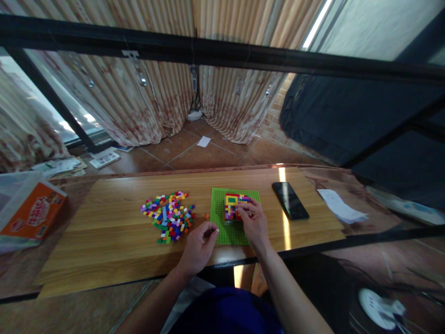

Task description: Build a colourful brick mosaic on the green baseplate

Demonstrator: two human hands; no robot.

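A green studded baseplate (pixel 229 237) lies on the wooden table, bearing a low block of many-coloured toy bricks (pixel 231 200) with a yellow patch on top. My right hand (pixel 255 225) is over the right side of this block, thumb and fingers drawn together against its top. Whatever they pinch is hidden. Beside the plate's lower left edge is my left hand (pixel 200 246), its fingers curled and pressed together. A tiny pale spot shows at its fingertips, too small to name. Left of the plate spreads a pile of loose toy bricks (pixel 170 217), with one orange brick (pixel 207 216) lying apart.
A black phone (pixel 290 200) lies right of the baseplate, and white papers (pixel 340 206) are beyond the table's right end. At the far left stands a clear plastic box (pixel 21 178) with an orange label. A dark metal bar (pixel 222 52) crosses in front of the curtains.
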